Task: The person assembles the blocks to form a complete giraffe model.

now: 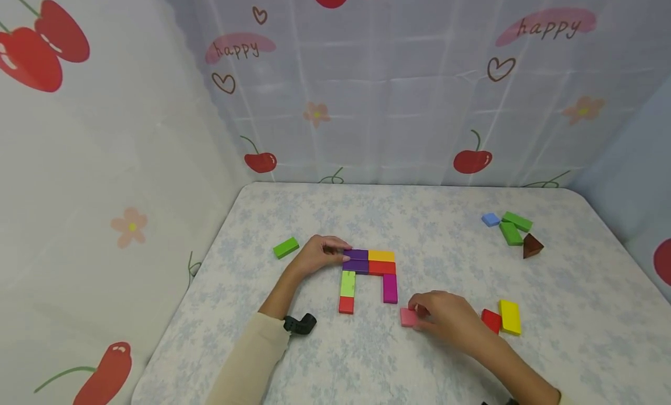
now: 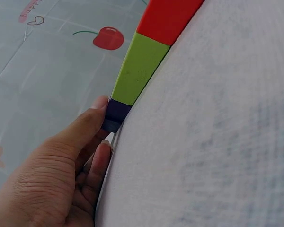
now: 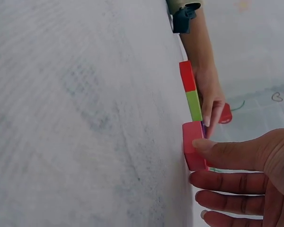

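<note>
Blocks lie in an arch shape on the table: two purple blocks (image 1: 356, 267), a yellow-orange block (image 1: 381, 256), a red block (image 1: 382, 268), a magenta leg (image 1: 390, 289) and a lime-green block (image 1: 348, 284) with a small red block (image 1: 346, 305) below it. My left hand (image 1: 317, 256) holds the far purple block at its left end, thumb and a finger on it. To the right of the arch's open side, my right hand (image 1: 445, 314) pinches a pink block (image 1: 407, 317) between thumb and finger. The right wrist view shows the thumb (image 3: 206, 145) on the pink block.
A green block (image 1: 286, 248) lies left of the arch. At the back right are a blue block (image 1: 490, 219), two green blocks (image 1: 517, 221) and a brown triangular block (image 1: 532, 246). A red block (image 1: 491, 320) and a yellow block (image 1: 510, 317) lie beside my right forearm.
</note>
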Tool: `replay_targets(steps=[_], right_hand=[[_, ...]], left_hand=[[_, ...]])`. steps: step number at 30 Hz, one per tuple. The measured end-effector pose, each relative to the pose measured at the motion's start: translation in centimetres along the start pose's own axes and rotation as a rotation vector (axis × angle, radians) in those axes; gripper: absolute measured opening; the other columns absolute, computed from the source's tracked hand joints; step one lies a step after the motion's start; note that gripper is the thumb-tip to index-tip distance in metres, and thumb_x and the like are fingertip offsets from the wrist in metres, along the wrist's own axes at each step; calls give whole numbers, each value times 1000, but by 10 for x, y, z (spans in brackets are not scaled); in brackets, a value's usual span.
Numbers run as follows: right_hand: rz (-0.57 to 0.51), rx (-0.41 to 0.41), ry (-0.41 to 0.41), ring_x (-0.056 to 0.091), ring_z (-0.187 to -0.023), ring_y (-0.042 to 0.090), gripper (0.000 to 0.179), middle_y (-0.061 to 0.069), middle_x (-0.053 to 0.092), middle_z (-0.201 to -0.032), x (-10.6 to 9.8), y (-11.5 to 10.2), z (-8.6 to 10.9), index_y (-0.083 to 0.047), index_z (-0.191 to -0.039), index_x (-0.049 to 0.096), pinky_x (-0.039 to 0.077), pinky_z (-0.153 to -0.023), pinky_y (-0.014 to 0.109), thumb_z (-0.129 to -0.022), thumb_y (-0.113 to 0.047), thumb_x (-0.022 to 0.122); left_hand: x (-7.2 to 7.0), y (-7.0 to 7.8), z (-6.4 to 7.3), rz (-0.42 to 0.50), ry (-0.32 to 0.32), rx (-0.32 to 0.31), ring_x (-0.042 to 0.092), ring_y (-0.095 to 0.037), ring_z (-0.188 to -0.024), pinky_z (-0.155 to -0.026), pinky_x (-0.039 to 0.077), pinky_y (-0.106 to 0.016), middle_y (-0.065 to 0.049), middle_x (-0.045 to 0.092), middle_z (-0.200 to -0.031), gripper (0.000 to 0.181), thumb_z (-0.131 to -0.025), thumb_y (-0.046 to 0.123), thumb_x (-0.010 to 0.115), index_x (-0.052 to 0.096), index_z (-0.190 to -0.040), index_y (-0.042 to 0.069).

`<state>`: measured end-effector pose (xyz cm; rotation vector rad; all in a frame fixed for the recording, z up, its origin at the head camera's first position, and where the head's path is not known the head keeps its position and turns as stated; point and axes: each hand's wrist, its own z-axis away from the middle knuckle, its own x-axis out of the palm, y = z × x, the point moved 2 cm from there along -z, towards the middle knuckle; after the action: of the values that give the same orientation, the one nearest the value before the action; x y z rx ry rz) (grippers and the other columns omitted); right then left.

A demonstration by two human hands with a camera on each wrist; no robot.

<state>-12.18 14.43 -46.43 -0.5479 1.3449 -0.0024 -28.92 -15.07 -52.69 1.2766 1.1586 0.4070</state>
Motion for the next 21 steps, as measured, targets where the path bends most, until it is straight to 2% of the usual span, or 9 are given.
replay_targets(steps=[11, 17, 21], right_hand=[[-4, 14, 18, 50, -67, 6, 25, -15, 57, -71, 0, -3, -6, -19, -98, 75, 47, -61, 25, -77, -21, 90], [-15, -41, 32, 48, -65, 6, 24, -15, 54, -69, 3, -7, -9, -16, -99, 76, 44, -60, 25, -79, -20, 89], [-14, -15, 28, 48, -64, 7, 25, -14, 54, -68, 5, -9, -10, -16, -98, 75, 44, -59, 25, -78, -22, 89]], left_hand=[[-1, 1, -2, -24, 2, -7, 60, -16, -83, -70, 48, -27, 8, 74, -110, 25, -87, 24, 83, 81, -112, 23], [-1, 1, -1, -12, 9, 3, 62, -16, -84, -70, 49, -28, 4, 74, -111, 26, -86, 21, 84, 81, -112, 18], [0, -1, -1, -7, 2, 13, 61, -16, -82, -69, 49, -28, 3, 75, -110, 26, -87, 23, 83, 81, -112, 17]])
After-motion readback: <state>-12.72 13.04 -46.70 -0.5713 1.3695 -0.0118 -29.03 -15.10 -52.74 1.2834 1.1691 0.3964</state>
